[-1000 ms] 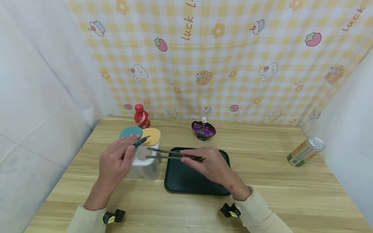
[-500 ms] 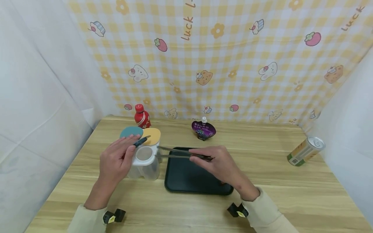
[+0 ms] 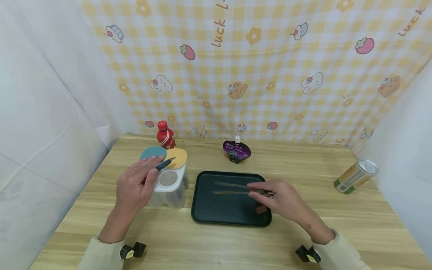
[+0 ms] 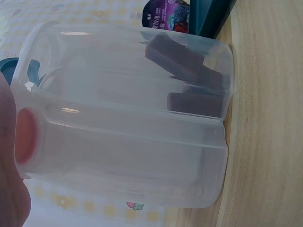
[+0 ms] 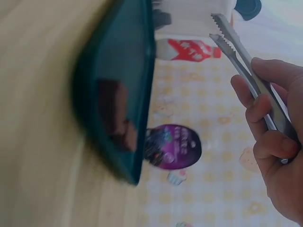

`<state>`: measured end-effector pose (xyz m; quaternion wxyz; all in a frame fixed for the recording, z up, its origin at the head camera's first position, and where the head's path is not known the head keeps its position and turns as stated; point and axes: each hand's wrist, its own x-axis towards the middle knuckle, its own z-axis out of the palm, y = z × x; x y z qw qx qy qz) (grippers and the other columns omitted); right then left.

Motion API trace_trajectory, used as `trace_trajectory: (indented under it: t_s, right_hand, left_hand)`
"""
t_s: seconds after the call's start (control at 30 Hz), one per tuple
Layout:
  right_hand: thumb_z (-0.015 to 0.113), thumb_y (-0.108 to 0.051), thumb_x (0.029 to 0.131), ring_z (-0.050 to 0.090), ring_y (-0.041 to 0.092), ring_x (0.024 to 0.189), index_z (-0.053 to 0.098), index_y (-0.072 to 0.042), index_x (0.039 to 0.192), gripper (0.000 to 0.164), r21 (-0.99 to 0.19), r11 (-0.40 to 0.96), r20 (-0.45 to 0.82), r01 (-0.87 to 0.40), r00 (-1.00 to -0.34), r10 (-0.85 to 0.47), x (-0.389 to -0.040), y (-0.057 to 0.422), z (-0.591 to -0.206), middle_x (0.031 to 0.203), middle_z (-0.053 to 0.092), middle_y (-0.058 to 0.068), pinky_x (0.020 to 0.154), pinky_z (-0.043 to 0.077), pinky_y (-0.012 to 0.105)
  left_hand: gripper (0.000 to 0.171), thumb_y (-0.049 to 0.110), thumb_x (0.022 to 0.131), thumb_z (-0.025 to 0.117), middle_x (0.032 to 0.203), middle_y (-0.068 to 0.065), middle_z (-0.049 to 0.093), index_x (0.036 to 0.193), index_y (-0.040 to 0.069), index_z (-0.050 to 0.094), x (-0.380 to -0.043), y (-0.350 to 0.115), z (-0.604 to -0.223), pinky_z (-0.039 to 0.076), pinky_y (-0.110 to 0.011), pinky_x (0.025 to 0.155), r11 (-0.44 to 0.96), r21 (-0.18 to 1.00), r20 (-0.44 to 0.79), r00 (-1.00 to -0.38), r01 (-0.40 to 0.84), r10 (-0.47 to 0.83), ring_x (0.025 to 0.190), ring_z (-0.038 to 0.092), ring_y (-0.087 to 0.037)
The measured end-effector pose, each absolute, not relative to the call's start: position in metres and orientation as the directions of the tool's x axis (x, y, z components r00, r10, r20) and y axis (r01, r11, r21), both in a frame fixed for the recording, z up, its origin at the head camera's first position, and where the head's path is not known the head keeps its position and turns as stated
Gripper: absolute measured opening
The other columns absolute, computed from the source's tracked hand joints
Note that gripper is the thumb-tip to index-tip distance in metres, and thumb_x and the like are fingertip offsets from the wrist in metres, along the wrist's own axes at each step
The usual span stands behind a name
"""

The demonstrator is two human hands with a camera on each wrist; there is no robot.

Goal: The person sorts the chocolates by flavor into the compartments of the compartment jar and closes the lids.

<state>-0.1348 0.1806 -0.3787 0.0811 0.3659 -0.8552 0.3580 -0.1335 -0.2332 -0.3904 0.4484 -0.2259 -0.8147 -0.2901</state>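
Note:
My left hand (image 3: 135, 185) rests on top of a clear storage container (image 3: 173, 198), pinching a dark teal flip lid (image 3: 164, 164) that stands raised beside one uncovered round opening. Dark brown blocks (image 4: 175, 56) lie at the bottom of one compartment in the left wrist view. My right hand (image 3: 287, 197) grips metal tongs (image 3: 233, 189), held over the dark tray (image 3: 219, 215). The tongs' arms are spread, with nothing between their serrated tips in the right wrist view. A brown block (image 3: 261, 209) lies in the tray's right front corner, near my right hand.
Behind the container stands a red bottle (image 3: 166, 137). A purple pouch with a white cap (image 3: 237, 150) is behind the tray, before the checked curtain (image 3: 253, 67). At the far right is a can (image 3: 356, 176). Teal (image 3: 152, 152) and yellow (image 3: 178, 157) lids cover other compartments.
My right hand and the tongs have moved right, from over the container's opening to over the tray. The brown block in the tray has come into view. My left hand has stayed in place.

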Motion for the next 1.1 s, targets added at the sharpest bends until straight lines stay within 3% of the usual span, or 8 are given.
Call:
trace_trajectory:
  t_s: [0.2, 0.4, 0.5, 1.1]
  right_hand:
    - [0.078, -0.016, 0.094, 0.036, -0.009, 0.048, 0.08, -0.01, 0.113, 0.021, -0.574, 0.514, 0.336, -0.638, -0.756, -0.562, -0.121, 0.215, -0.392, 0.096, 0.077, -0.009, 0.042, 0.036, 0.014]
    - [0.077, -0.014, 0.094, 0.064, -0.003, 0.068, 0.08, -0.007, 0.112, 0.02, -0.573, 0.551, 0.286, -0.607, -0.777, -0.56, -0.11, 0.246, -0.394, 0.098, 0.078, -0.001, 0.054, 0.053, 0.018]
    - [0.077, -0.013, 0.094, 0.068, -0.001, 0.076, 0.08, -0.005, 0.111, 0.019, -0.552, 0.554, 0.287, -0.623, -0.766, -0.575, -0.107, 0.256, -0.392, 0.098, 0.078, -0.001, 0.059, 0.056, 0.018]
    - [0.079, -0.009, 0.091, 0.072, 0.004, 0.086, 0.079, -0.005, 0.11, 0.02, -0.46, 0.576, 0.263, -0.676, -0.723, -0.639, -0.104, 0.289, -0.387, 0.099, 0.079, 0.001, 0.064, 0.055, 0.012]
  left_hand:
    - [0.062, 0.05, 0.108, 0.047, 0.109, -0.013, 0.076, 0.11, -0.003, 0.078, -0.134, -0.233, -0.39, 0.04, -0.02, 0.109, 0.729, 0.27, 0.86, -0.498, 0.628, 0.11, 0.098, 0.073, -0.039]
    - [0.062, 0.05, 0.108, 0.047, 0.11, -0.014, 0.076, 0.11, -0.004, 0.078, -0.133, -0.233, -0.39, 0.039, -0.02, 0.109, 0.73, 0.268, 0.86, -0.497, 0.629, 0.112, 0.099, 0.073, -0.04]
    - [0.061, 0.049, 0.108, 0.048, 0.11, -0.014, 0.076, 0.109, -0.004, 0.078, -0.134, -0.234, -0.39, 0.039, -0.02, 0.109, 0.726, 0.268, 0.862, -0.494, 0.633, 0.113, 0.099, 0.073, -0.04]
    - [0.063, 0.051, 0.107, 0.047, 0.11, -0.013, 0.076, 0.109, -0.003, 0.079, -0.134, -0.234, -0.391, 0.039, -0.02, 0.109, 0.729, 0.281, 0.856, -0.506, 0.624, 0.103, 0.099, 0.073, -0.039]
